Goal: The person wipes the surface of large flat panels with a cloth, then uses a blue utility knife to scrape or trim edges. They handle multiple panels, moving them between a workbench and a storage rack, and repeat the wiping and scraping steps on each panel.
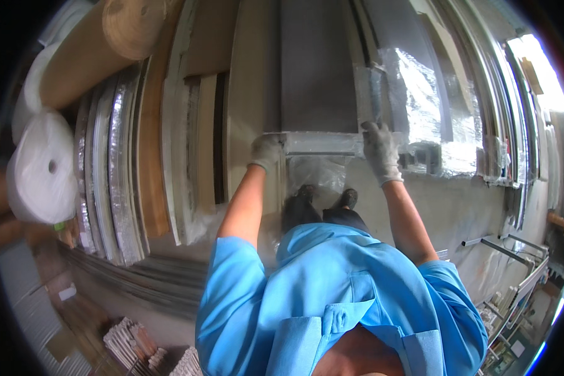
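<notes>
A long, flat dark grey panel stretches away in front of me. Its near end is a pale edge that looks wrapped in clear plastic film. At the left corner of that edge, my left hand, in a whitish work glove, is closed, the fingers partly hidden. My right hand, gloved the same way, grips the right corner. A loose bit of clear film hangs below the edge, above my dark shoes.
Film-wrapped panels lie to the right, and long boards stand in rows to the left. A large brown roll and a white roll are at far left. A metal frame cart stands at lower right.
</notes>
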`<act>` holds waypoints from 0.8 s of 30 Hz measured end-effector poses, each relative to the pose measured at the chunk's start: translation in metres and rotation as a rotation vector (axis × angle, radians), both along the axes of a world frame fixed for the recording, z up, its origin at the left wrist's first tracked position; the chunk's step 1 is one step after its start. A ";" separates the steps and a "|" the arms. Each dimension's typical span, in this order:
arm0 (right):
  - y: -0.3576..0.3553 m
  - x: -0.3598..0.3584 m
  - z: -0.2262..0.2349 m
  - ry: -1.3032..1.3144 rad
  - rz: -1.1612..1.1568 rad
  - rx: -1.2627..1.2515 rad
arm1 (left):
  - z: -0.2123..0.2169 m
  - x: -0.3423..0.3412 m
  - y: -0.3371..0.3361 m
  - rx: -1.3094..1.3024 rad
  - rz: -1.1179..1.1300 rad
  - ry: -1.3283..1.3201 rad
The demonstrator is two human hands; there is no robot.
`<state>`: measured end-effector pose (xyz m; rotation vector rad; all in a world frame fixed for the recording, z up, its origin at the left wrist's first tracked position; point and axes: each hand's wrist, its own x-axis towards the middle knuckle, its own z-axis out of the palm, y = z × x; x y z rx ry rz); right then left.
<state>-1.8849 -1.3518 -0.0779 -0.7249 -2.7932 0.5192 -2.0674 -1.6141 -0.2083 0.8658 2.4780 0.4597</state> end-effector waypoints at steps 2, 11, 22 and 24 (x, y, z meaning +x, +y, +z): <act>0.002 0.004 0.003 -0.005 -0.015 -0.020 | 0.009 -0.020 -0.004 0.001 0.049 -0.171; 0.003 0.000 -0.017 0.110 0.013 -0.113 | 0.061 -0.038 0.036 0.755 0.884 -0.878; -0.046 0.152 -0.070 -0.606 0.100 -0.368 | 0.163 -0.035 0.043 0.820 0.854 -0.902; -0.050 0.173 -0.060 -0.739 0.092 -0.356 | 0.165 -0.027 0.050 0.812 0.848 -0.866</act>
